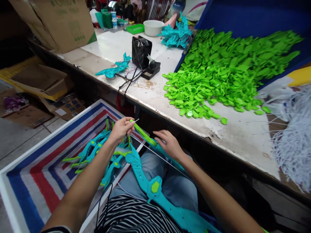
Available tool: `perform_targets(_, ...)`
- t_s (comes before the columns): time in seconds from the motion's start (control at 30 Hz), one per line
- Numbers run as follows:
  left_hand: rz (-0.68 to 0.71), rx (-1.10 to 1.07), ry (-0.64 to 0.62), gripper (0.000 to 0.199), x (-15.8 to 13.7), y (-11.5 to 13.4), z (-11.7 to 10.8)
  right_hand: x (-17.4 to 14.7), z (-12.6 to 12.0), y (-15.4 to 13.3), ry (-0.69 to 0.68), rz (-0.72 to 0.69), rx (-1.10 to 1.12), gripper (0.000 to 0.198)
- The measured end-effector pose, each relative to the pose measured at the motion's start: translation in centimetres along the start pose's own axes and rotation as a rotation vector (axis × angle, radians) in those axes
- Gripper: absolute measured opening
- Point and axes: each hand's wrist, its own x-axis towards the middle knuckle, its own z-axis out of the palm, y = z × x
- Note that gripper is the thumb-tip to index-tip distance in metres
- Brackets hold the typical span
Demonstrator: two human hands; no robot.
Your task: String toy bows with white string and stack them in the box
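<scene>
A turquoise toy bow with green tips lies across my lap. At its far end, my left hand is closed in a pinch on the green bow tip and the end of a white string. The string runs slack along the bow toward my right forearm. My right hand is beside the turquoise and green limb, its fingers stretched out and apart. Whether its fingertips touch the limb, I cannot tell. More turquoise and green bows are piled left of my legs.
A striped, white-rimmed bin stands at my left. On the worktable are a heap of green plastic pieces, a small black fan, a soldering iron stand and rubber bands. A bundle of white strings hangs at right.
</scene>
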Motion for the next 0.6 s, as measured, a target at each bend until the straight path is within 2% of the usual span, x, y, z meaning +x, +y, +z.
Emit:
perform_targets(0.07,-0.003,-0.013,-0.006,0.045,-0.8,-0.1,-0.1,3.5,0.8,-1.6,0.064,-0.079,0.092,0.030)
perform_targets(0.2,-0.011,-0.022,0.004,0.048,-1.8,-0.3,-0.3,8.8,1.7,-3.7,0.011,-0.138,0.278,0.015)
perform_targets(0.3,-0.004,-0.010,0.010,0.049,-2.0,-0.5,-0.7,9.6,1.8,-4.3,-0.002,-0.163,0.304,0.009)
perform_targets(0.4,-0.008,0.113,0.016,0.044,-1.8,-0.7,-1.3,8.8,2.0,-5.1,0.032,-0.251,0.208,0.011)
perform_targets(0.47,0.071,0.319,0.070,0.032,-1.8,-1.0,-1.5,8.4,2.2,-5.5,0.036,-0.321,0.137,0.013)
perform_targets(0.53,0.249,0.534,0.165,0.018,-2.0,-1.5,-1.3,8.8,2.1,-5.2,0.049,-0.349,0.090,0.015)
perform_targets(0.6,0.437,0.631,0.244,0.006,-2.5,-1.9,-0.8,10.0,1.5,-4.1,0.138,-0.267,0.061,0.015)
